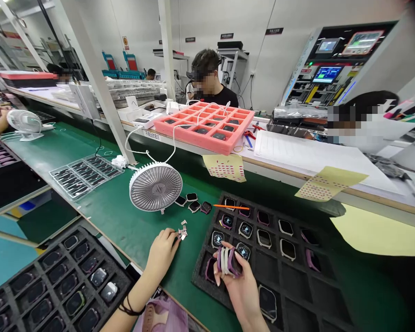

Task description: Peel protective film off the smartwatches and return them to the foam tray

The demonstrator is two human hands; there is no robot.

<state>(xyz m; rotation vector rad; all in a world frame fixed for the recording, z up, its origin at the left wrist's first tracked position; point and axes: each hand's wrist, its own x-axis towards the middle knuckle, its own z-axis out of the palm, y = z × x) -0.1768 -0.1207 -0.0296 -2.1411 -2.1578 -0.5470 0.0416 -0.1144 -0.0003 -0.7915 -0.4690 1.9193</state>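
Observation:
My right hand (240, 286) is closed around a small stack of purple and white watch cases (228, 262), held over the near left part of a black foam tray (297, 295). Several watch bodies sit in the tray's cells, and an orange stick (231, 207) lies across its far edge. My left hand (162, 252) rests on the green mat, its fingertips pinched at a little pile of small silver pieces (183, 229). Several loose watch bodies (193, 203) lie just beyond, beside a small grey desk fan (155, 186).
A second black tray of watches (55, 281) sits at my near left. A clear tray (85, 174) lies further left. On the raised shelf stands a pink foam tray (207, 124), with yellow sticker sheets (224, 167) hanging off. Other people work across the bench and at far left.

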